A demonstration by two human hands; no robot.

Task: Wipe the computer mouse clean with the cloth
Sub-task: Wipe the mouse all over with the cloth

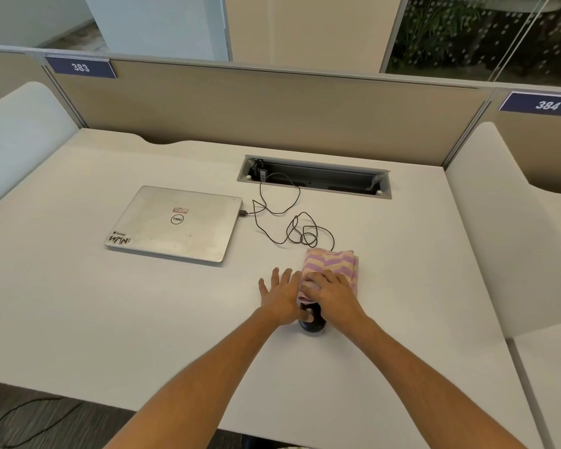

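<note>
A black computer mouse lies on the white desk, mostly covered; only its near end shows. A pink and cream striped cloth is draped over its far part. My right hand presses down on the cloth over the mouse, fingers curled around the fabric. My left hand lies flat on the desk against the mouse's left side, fingers spread, thumb touching the mouse.
A closed silver laptop lies to the left. A tangled black cable runs from it to the cable tray opening at the back. Beige partitions enclose the desk.
</note>
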